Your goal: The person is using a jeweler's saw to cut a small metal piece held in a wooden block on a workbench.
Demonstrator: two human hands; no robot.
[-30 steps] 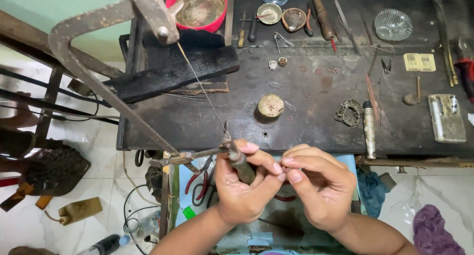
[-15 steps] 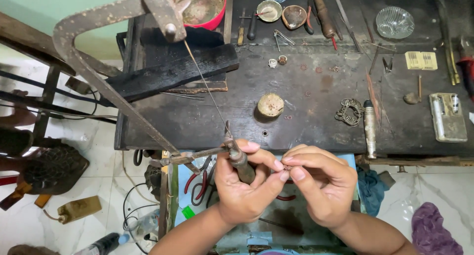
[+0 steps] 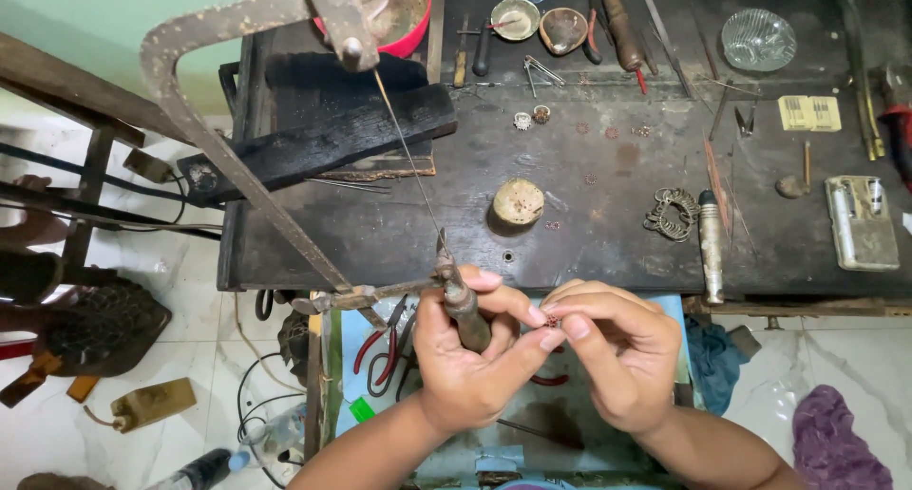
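Gripping jeweller's saw point(image 3: 285, 158) by wooden handle point(image 3: 465, 314), left hand point(image 3: 470, 367) fingers closed round it. Right hand point(image 3: 617, 357) fingers pinch one tiny reddish piece point(image 3: 550, 309), mostly hidden, against left fingertips, just below dark worktop point(image 3: 608, 215) edge. Yellow printed card point(image 3: 809, 113) far right; purple cloth point(image 3: 841, 442) cut off.

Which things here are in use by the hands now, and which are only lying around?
In use:
- saw frame, handle in the left hand
- tiny reddish piece, pinched between fingers of both hands; right hand

Lying around:
- red bowl
- glass dish
- red-handled pliers
- purple cloth
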